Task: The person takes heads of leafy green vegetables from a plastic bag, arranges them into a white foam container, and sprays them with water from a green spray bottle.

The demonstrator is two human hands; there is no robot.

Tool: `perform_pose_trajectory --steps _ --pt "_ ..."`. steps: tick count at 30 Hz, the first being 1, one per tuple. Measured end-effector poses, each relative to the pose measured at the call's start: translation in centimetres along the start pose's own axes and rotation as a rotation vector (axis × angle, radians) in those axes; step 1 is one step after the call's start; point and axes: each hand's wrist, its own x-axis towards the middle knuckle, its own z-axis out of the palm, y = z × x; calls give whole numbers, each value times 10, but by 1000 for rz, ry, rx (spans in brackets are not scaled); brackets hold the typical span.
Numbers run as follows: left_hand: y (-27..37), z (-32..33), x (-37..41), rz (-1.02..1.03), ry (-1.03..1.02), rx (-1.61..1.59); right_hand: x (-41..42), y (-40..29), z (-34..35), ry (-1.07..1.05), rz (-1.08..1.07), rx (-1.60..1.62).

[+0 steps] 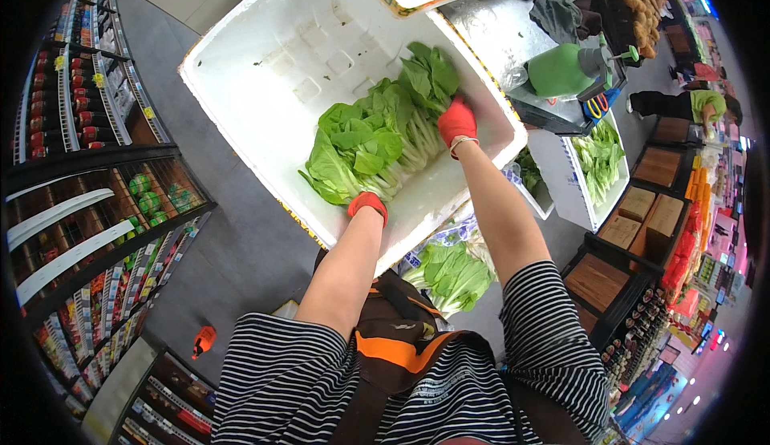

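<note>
Both hands wear red gloves and reach into a large white foam box [240, 78]. My right hand [458, 123] is closed around the stalks of a leafy green bunch [428, 75] by the box's right wall. My left hand [367, 204] is at the stalk ends of the leafy greens [355, 144] lying in the box's near part; its fingers are largely hidden, so its hold cannot be told. The greens lie side by side, leaves pointing away from me. More leafy greens [451, 276] lie below the box, in front of my body, beside printed plastic wrapping.
A second foam box [421, 0] overlaps the far right edge. Right of it, a metal-topped table [481, 24] bears a green spray bottle [556, 71] and scissors [597, 106]. Another foam box of greens [601, 162] stands below. Shelves [90, 162] line the left; a person [686, 105] is far right.
</note>
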Motion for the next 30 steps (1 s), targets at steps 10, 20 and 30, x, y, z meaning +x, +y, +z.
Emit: perform_pose_trajectory --steps 10,20,30 --pt "5 19 31 12 82 90 8 16 3 -194 102 -127" --pt "-4 1 0 71 -25 258 39 -81 -172 -274 -93 883" --pt "8 7 52 -39 7 -13 76 -119 -199 552 104 501"
